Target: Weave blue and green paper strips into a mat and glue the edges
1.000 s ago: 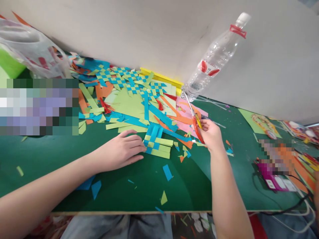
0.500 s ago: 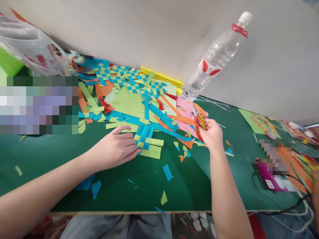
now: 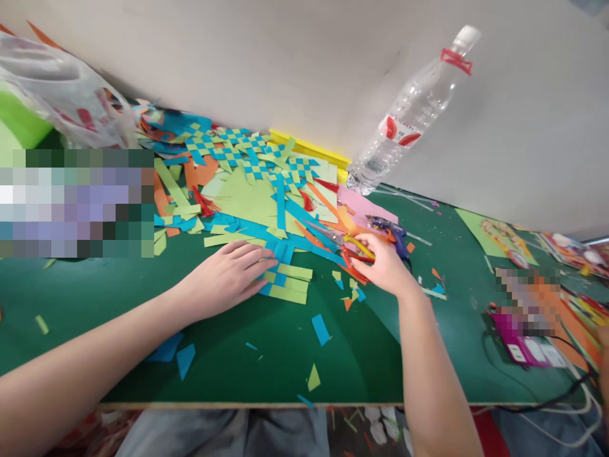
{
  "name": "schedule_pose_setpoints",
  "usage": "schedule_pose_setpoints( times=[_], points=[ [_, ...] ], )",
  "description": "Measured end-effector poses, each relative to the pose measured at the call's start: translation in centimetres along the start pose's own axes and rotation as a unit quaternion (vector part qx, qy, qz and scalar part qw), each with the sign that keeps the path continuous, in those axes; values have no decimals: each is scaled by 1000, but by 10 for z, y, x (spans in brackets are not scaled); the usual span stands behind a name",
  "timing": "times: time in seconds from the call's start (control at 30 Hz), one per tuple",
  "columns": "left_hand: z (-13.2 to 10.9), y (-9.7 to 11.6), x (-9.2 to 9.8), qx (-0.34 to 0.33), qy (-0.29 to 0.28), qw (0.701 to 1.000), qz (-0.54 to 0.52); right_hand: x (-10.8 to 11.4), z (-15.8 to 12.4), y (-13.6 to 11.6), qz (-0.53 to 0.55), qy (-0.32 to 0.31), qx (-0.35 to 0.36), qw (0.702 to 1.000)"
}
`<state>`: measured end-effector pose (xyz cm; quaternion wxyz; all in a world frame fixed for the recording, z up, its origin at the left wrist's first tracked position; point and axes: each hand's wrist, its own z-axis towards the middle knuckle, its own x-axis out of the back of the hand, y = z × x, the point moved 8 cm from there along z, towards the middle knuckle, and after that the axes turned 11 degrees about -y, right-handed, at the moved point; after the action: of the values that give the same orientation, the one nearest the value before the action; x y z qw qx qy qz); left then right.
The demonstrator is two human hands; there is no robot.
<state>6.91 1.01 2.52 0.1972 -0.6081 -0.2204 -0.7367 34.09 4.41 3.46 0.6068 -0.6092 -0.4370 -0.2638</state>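
Observation:
My left hand point(image 3: 228, 276) lies palm down with its fingers stretched over the left part of a small woven piece point(image 3: 290, 284) of blue and light green paper strips. In my right hand point(image 3: 383, 263) are scissors point(image 3: 335, 237) with red and yellow handles, their blades pointing left above blue and orange paper strips. Behind both hands is a heap of checkered blue and green woven strips point(image 3: 228, 149), beside a light green sheet point(image 3: 245, 200). Red tassels point(image 3: 204, 202) rest on the pile. Just behind the scissors lies a dark blue tool point(image 3: 399, 238).
A clear plastic bottle point(image 3: 413, 108) leans against the wall at the back. Plastic bag point(image 3: 71, 95) at back left. Paper scraps point(image 3: 320, 330) dot the green table point(image 3: 361, 381). To the right are a magenta box point(image 3: 507, 330), cables and another person's hand point(image 3: 603, 362).
The scissors have swung down and left in my right hand, uncovering the dark blue tool. My left hand has flattened and moved slightly right over the woven piece.

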Motion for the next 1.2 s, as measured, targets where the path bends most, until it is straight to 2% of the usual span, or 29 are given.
schedule_pose_setpoints(
  times=[0.1, 0.2, 0.33, 0.43, 0.57, 0.7, 0.9, 1.2],
  points=[
    [1, -2, -4, 12, -9, 1000, -11, -6, 0, -7, -6, -32, 20, 999],
    [3, -2, -6, 18, -16, 1000, -20, -8, 1, -11, -22, -29, 27, 999],
    [4, -4, -10, 21, -32, 999, -14, -2, 4, -12, -77, 36, 24, 996],
    [2, -7, -11, 29, -34, 999, -19, 2, 3, -14, -113, 85, 51, 989],
    [1, -8, -13, 32, -39, 999, -20, 2, 1, -19, -144, 110, 103, 978],
    [1, -8, -14, 30, -43, 998, -22, 1, 0, -21, -156, 127, 118, 972],
    [1, -6, -15, 13, -34, 999, -29, -2, 2, -19, -140, 117, 115, 976],
    [4, -2, -18, -12, -60, 998, -26, -4, 3, -19, -134, 102, 104, 980]
  ],
)
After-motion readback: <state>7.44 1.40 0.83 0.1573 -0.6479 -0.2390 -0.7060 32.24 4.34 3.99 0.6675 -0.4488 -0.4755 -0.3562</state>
